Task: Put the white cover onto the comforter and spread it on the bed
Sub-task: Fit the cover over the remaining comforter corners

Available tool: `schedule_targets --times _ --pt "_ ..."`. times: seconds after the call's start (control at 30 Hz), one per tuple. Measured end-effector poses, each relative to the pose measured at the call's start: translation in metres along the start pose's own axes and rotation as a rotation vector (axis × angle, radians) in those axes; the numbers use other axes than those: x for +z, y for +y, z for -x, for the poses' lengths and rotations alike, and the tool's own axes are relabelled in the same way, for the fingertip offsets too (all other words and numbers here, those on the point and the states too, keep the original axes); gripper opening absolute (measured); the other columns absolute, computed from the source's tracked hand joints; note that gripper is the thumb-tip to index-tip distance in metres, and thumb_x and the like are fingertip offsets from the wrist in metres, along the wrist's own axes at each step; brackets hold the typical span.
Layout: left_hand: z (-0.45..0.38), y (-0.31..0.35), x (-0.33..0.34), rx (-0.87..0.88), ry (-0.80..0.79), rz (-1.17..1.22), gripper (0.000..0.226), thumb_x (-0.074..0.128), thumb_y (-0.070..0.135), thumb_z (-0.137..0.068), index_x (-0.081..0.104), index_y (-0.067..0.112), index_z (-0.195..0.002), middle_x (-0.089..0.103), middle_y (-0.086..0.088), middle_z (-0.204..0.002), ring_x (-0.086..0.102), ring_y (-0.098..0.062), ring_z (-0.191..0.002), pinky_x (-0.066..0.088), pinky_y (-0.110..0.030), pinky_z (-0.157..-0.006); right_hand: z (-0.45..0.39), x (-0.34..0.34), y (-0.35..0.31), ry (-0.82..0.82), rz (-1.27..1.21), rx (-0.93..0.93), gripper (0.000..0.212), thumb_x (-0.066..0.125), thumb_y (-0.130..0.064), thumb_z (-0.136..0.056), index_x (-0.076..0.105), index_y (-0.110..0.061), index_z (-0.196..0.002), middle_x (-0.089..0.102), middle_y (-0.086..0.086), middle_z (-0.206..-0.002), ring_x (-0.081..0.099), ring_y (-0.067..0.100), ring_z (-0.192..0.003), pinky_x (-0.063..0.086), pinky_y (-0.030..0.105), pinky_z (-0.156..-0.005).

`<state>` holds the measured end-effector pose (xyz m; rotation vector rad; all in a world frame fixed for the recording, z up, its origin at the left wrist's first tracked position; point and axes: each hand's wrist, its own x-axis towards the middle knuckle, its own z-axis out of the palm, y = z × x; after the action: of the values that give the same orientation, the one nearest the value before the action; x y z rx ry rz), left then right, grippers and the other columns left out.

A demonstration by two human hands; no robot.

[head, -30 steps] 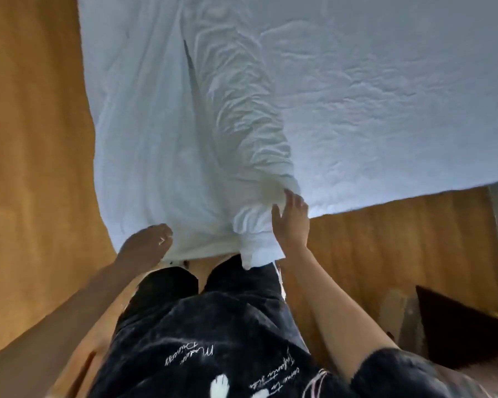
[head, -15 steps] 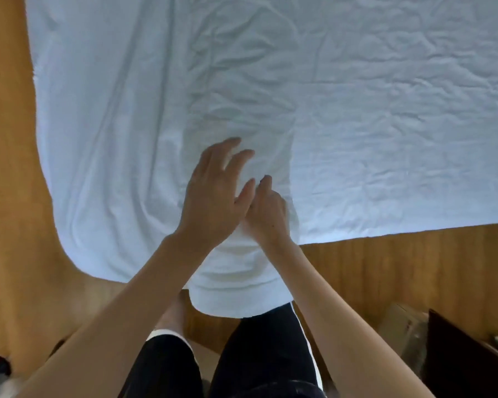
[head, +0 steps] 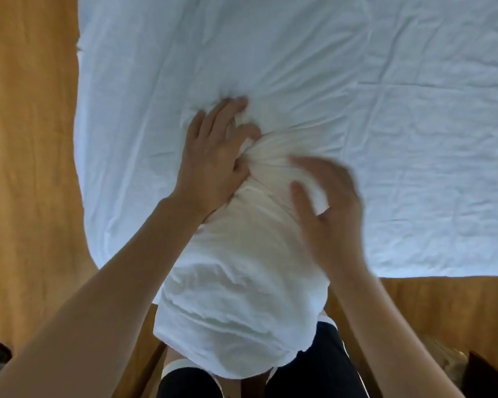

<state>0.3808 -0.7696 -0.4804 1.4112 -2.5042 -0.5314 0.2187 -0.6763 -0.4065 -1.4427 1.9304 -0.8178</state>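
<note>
— How far along are you with the bedding?

— Partway, I judge. The white cover (head: 357, 124) lies spread wide and wrinkled beyond both my hands, running off past my fingertips and out to either side. A thick, creamy bundle that I take for the comforter (head: 242, 282) sits bunched between my forearms, hanging off the near edge toward my legs. Its far end gathers into tight pleats just under my left hand (head: 213, 159).

— So is it inside the cover yet?

— I cannot tell from here. The pleats fan out from my left fingers as though the fabric is cinched there, but whether that is the cover's mouth or only a fold is unclear. What is left, by my reckoning: work the bundle fully in, pull it out to the corners, then smooth the whole thing flat.

— What are your hands doing?

— My left hand lies on the cloth with the longer fingers fairly straight, while the thumb and nearest finger curl into the gathered pleats, pinching them. My right hand (head: 325, 205) is blurred, fingers spread and relaxed, at the right flank of the bundle; it grips nothing, and I cannot say whether it touches.

— And the floor?

— Wooden floor (head: 26, 168) shows left of my left arm
</note>
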Motion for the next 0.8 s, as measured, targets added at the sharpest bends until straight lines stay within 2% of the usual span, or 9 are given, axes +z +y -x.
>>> schedule_targets --times 0.03,0.1,0.2,0.33,0.47,0.57,0.67,0.73,0.8 --pt "0.002 -0.004 0.001 -0.008 0.02 0.017 0.047 0.061 0.013 -0.067 0.063 0.019 -0.114 0.045 -0.012 -0.145 0.039 -0.03 -0.136 0.031 -0.05 -0.109 -0.009 0.001 0.009 0.087 0.084 -0.03 0.038 0.054 -0.025 -0.091 0.061 -0.016 -0.127 0.057 0.005 -0.131 0.048 0.019 -0.123 0.036 0.025 -0.106" --pt "0.005 -0.012 0.0 -0.024 0.06 0.058 0.048 0.061 0.009 -0.069 0.063 0.018 -0.115 0.044 -0.014 -0.146 0.039 -0.032 -0.136 0.032 -0.051 -0.109 -0.024 0.022 0.02 0.032 0.165 -0.037 0.051 0.055 -0.036 -0.091 0.049 -0.02 -0.139 0.037 0.013 -0.15 0.028 0.029 -0.139 0.026 0.04 -0.115" --pt "0.013 -0.025 -0.004 -0.031 0.126 0.081 0.044 0.062 0.011 -0.077 0.056 0.018 -0.12 0.045 -0.016 -0.144 0.041 -0.034 -0.135 0.035 -0.051 -0.107 -0.021 0.065 0.023 -0.017 0.247 -0.064 0.057 0.053 -0.05 -0.088 0.045 -0.027 -0.14 0.022 0.016 -0.157 0.009 0.036 -0.147 0.015 0.057 -0.116" --pt "0.033 -0.055 -0.025 -0.12 0.246 0.121 0.041 0.058 0.033 -0.092 0.055 0.006 -0.123 0.052 -0.019 -0.135 0.048 -0.032 -0.124 0.037 -0.039 -0.104 -0.018 0.084 0.009 0.076 0.232 -0.104 0.054 0.048 -0.049 -0.091 0.044 -0.027 -0.14 0.021 0.017 -0.157 0.007 0.04 -0.147 0.013 0.061 -0.115" --pt "0.049 -0.121 -0.037 -0.323 0.357 0.031 0.041 0.049 0.027 -0.099 0.051 -0.002 -0.128 0.049 -0.023 -0.136 0.046 -0.035 -0.126 0.038 -0.041 -0.106 -0.023 0.109 -0.008 0.052 0.321 -0.149 0.053 0.043 -0.049 -0.093 0.044 -0.027 -0.142 0.017 0.016 -0.158 0.002 0.034 -0.148 0.004 0.059 -0.116" --pt "0.053 -0.17 -0.036 -0.563 0.217 0.094 0.054 0.045 0.029 -0.099 0.034 0.001 -0.144 0.037 -0.021 -0.147 0.035 -0.035 -0.136 0.034 -0.044 -0.11 -0.027 0.128 -0.019 0.043 0.389 -0.169 0.055 0.042 -0.049 -0.092 0.044 -0.028 -0.143 0.017 0.015 -0.159 -0.001 0.027 -0.147 0.0 0.059 -0.114" --pt "0.051 -0.212 -0.031 -0.826 0.025 0.277 0.071 0.048 0.038 -0.099 0.011 0.014 -0.155 0.024 -0.011 -0.158 0.026 -0.027 -0.144 0.028 -0.04 -0.114 -0.035 0.154 -0.031 0.055 0.455 -0.186 0.057 0.043 -0.05 -0.089 0.046 -0.028 -0.142 0.021 0.017 -0.157 0.008 0.034 -0.147 0.0 0.06 -0.112" --pt "0.044 -0.236 -0.026 -0.924 -0.095 0.446 0.082 0.054 0.047 -0.095 0.004 0.022 -0.156 0.028 -0.007 -0.158 0.033 -0.028 -0.141 0.034 -0.034 -0.107 -0.04 0.17 -0.038 0.066 0.526 -0.221 0.058 0.043 -0.052 -0.089 0.047 -0.027 -0.141 0.024 0.019 -0.156 0.013 0.036 -0.146 0.0 0.06 -0.111" --pt "0.036 -0.25 -0.024 -0.97 -0.163 0.62 0.088 0.062 0.048 -0.09 0.008 0.023 -0.155 0.04 -0.003 -0.15 0.044 -0.025 -0.133 0.036 -0.027 -0.094 -0.044 0.181 -0.041 0.081 0.578 -0.245 0.058 0.045 -0.051 -0.089 0.048 -0.027 -0.141 0.025 0.018 -0.156 0.016 0.036 -0.145 0.0 0.06 -0.112"
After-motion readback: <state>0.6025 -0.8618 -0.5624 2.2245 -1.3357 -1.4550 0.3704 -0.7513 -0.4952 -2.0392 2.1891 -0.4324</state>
